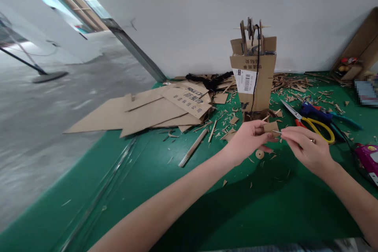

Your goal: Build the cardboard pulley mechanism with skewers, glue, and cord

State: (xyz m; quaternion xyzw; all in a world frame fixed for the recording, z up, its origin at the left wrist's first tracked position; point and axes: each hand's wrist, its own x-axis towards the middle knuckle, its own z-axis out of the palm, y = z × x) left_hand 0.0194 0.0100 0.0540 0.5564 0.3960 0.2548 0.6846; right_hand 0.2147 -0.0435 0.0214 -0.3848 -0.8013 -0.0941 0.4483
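My left hand point(251, 139) is closed on a small brown cardboard piece point(271, 127), held just above the green table point(177, 189). My right hand point(304, 145) pinches a thin metal pin point(277, 132) whose tip meets the cardboard piece. A small round cardboard disc point(260, 154) lies on the table right under my hands. Behind them stands a tall cardboard tower point(255, 78) with wooden sticks and wheels on top and a black cord hanging down its front.
Flat cardboard sheets point(153, 112) lie at the left. A wooden stick point(193, 147) and cardboard scraps are scattered about. Yellow-handled scissors point(310, 122), a blue tool point(315, 112) and a pink device point(367, 161) lie at the right. A cardboard box point(358, 47) leans against the wall.
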